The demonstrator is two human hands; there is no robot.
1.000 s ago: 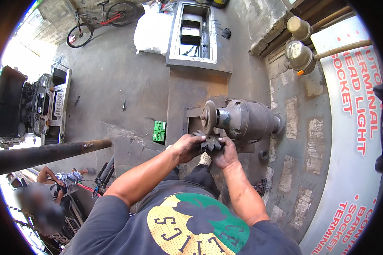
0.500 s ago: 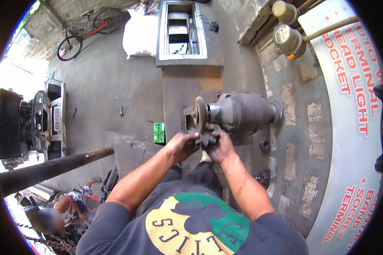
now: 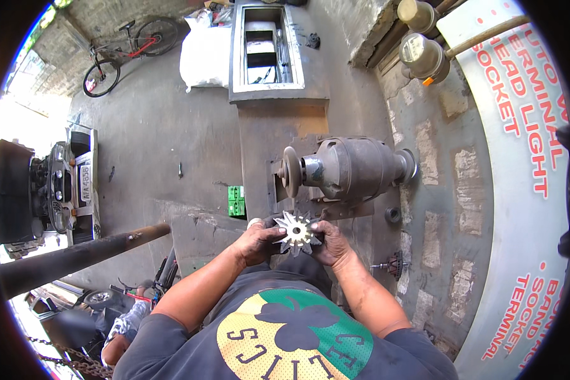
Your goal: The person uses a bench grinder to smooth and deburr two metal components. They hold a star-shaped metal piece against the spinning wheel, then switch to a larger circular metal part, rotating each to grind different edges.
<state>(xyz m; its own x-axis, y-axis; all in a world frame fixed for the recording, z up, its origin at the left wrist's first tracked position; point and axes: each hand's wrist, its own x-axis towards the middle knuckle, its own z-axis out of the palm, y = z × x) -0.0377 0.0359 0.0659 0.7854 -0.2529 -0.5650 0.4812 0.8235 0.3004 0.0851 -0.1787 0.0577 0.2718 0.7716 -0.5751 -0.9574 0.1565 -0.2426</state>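
Left hand (image 3: 258,244) and right hand (image 3: 332,244) pinched opposite edges of a star-shaped metal part (image 3: 297,239), near a grinder disc (image 3: 291,172). White sack (image 3: 204,58) bulged, contents hidden. Part's face was bright, jagged-rimmed, with dark central hole.

Motor (image 3: 361,168) beyond and right of toothed wheel (image 3: 287,239)

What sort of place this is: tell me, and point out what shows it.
Probably a small auto-repair workshop. A bench grinder stands ahead of the person, the left hand and right hand hold a star-toothed metal part, and a vehicle shows its front end at left.
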